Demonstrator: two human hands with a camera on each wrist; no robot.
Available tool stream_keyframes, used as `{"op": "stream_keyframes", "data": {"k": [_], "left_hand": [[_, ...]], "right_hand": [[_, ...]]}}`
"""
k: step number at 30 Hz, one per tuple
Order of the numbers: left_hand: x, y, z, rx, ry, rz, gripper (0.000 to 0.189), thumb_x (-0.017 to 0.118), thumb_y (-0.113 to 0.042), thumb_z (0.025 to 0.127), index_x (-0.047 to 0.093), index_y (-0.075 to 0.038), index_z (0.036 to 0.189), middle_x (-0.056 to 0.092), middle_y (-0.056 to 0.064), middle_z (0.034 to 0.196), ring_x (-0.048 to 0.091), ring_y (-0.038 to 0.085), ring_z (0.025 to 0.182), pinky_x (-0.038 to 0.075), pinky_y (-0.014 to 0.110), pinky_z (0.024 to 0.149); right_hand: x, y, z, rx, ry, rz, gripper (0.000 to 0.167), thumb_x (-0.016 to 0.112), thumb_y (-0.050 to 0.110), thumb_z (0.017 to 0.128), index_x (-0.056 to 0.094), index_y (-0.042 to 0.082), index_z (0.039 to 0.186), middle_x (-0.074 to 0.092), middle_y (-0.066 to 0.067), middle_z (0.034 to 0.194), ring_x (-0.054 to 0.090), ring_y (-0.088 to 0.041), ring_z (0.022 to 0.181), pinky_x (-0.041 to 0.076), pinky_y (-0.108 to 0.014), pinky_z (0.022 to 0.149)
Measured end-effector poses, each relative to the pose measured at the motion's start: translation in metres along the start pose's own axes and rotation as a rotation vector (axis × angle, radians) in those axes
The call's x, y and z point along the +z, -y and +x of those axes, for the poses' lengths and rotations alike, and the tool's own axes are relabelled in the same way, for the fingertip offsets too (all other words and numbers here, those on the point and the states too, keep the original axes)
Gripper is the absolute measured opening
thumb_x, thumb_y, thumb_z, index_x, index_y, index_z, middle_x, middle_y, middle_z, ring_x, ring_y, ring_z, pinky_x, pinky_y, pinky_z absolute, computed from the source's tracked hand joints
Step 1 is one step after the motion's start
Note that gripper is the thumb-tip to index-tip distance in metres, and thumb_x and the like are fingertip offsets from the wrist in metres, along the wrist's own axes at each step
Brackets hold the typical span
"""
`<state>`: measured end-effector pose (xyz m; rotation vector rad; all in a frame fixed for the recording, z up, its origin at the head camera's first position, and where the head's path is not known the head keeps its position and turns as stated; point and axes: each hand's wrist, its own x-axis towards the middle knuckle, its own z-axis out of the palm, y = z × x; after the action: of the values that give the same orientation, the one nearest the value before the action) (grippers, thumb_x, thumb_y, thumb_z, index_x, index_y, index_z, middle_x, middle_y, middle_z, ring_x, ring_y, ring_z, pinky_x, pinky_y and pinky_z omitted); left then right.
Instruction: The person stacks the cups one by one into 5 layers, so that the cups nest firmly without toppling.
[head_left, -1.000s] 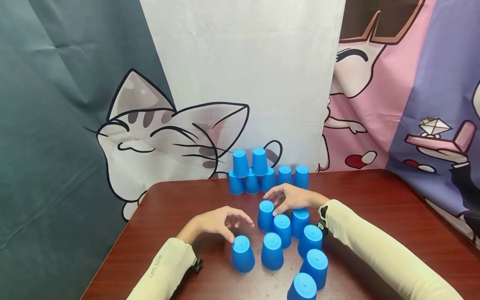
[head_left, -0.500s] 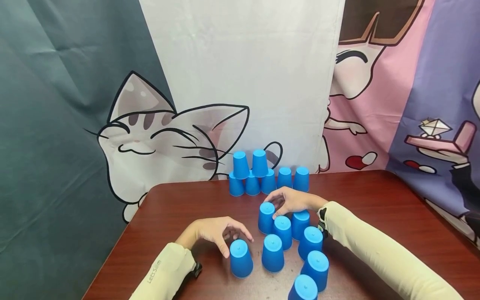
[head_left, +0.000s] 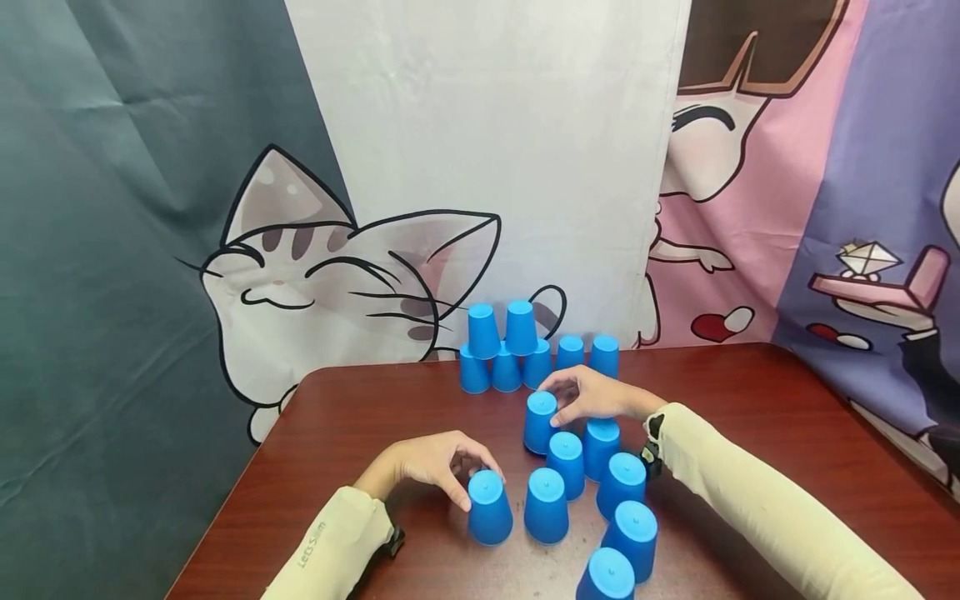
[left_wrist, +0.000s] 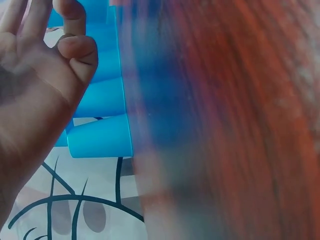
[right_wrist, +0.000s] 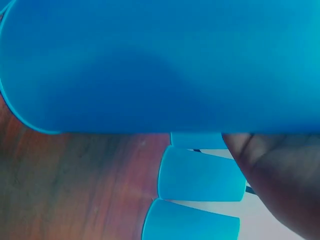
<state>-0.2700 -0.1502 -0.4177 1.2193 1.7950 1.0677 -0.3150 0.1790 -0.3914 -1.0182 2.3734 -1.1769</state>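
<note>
Upside-down blue plastic cups stand on the brown table. My left hand (head_left: 431, 461) holds the leftmost front cup (head_left: 490, 512), its thumb at the near left side and its fingers behind. My right hand (head_left: 594, 395) grips another cup (head_left: 538, 428) farther back, thumb on its right side. That cup looks slightly raised. In the left wrist view, the left hand (left_wrist: 45, 75) has its thumb and index finger curled close together; the held cup is not clear there. A near cup (right_wrist: 150, 65) fills the top of the right wrist view, hiding most of the right hand (right_wrist: 280, 185).
Between and right of my hands stand several more cups, including one beside the left-held cup (head_left: 546, 510) and one at the front edge of view (head_left: 609, 577). Along the back of the table (head_left: 360, 400) runs a cup row, two cups (head_left: 483, 332) stacked on top. A printed curtain (head_left: 570, 150) hangs behind.
My left hand has lowered around its cup, which shifted a little left, then back right. My right hand has closed on its cup and moved it slightly right and up in view.
</note>
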Motion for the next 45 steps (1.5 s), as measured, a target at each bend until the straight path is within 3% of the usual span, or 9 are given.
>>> {"op": "stream_keyframes", "data": {"k": [10, 18, 23, 30, 37, 45], "left_hand": [[-0.002, -0.001, 0.004, -0.012, -0.045, 0.031, 0.064, 0.077, -0.051, 0.081, 0.064, -0.011, 0.128, 0.070, -0.004, 0.117, 0.062, 0.016, 0.104, 0.054, 0.040, 0.088], [-0.001, 0.000, 0.004, -0.006, -0.123, 0.115, 0.057, 0.077, -0.049, 0.082, 0.065, -0.016, 0.126, 0.070, -0.007, 0.112, 0.064, 0.015, 0.095, 0.056, 0.037, 0.081], [-0.001, -0.003, 0.003, -0.045, -0.207, 0.132, 0.052, 0.078, -0.043, 0.083, 0.065, -0.016, 0.126, 0.069, -0.007, 0.110, 0.063, 0.014, 0.095, 0.055, 0.036, 0.081], [0.000, -0.005, 0.004, -0.081, -0.317, 0.165, 0.049, 0.077, -0.037, 0.085, 0.063, -0.018, 0.128, 0.067, -0.007, 0.113, 0.061, 0.014, 0.102, 0.053, 0.037, 0.086], [-0.001, -0.007, 0.008, -0.094, -0.349, 0.193, 0.047, 0.077, -0.035, 0.086, 0.063, -0.018, 0.127, 0.066, -0.006, 0.109, 0.060, 0.016, 0.100, 0.053, 0.035, 0.084], [0.003, -0.005, 0.006, -0.122, -0.348, 0.173, 0.046, 0.077, -0.033, 0.086, 0.063, -0.018, 0.127, 0.066, -0.007, 0.107, 0.060, 0.018, 0.098, 0.053, 0.034, 0.083]], "right_hand": [[-0.015, -0.003, -0.008, -0.006, -0.153, 0.010, 0.044, 0.077, 0.021, 0.088, 0.062, 0.006, 0.126, 0.067, -0.011, 0.120, 0.065, -0.026, 0.101, 0.053, -0.046, 0.089], [-0.024, -0.004, -0.010, 0.010, -0.275, 0.009, 0.043, 0.075, 0.022, 0.089, 0.061, 0.010, 0.128, 0.064, -0.015, 0.125, 0.062, -0.033, 0.110, 0.050, -0.055, 0.092], [-0.027, -0.004, -0.012, 0.041, -0.326, 0.017, 0.046, 0.074, 0.022, 0.090, 0.059, 0.008, 0.131, 0.062, -0.019, 0.127, 0.060, -0.041, 0.116, 0.050, -0.058, 0.092], [-0.030, 0.000, -0.015, 0.098, -0.371, 0.054, 0.053, 0.072, 0.020, 0.092, 0.053, 0.003, 0.137, 0.058, -0.025, 0.130, 0.059, -0.045, 0.115, 0.056, -0.055, 0.081], [-0.043, 0.007, -0.014, 0.075, -0.439, 0.005, 0.049, 0.074, 0.023, 0.091, 0.057, 0.004, 0.133, 0.062, -0.022, 0.126, 0.060, -0.045, 0.114, 0.051, -0.060, 0.089], [-0.051, 0.004, -0.008, 0.155, -0.530, 0.009, 0.056, 0.073, 0.037, 0.091, 0.055, 0.006, 0.134, 0.060, -0.022, 0.130, 0.061, -0.042, 0.114, 0.050, -0.060, 0.090]]}}
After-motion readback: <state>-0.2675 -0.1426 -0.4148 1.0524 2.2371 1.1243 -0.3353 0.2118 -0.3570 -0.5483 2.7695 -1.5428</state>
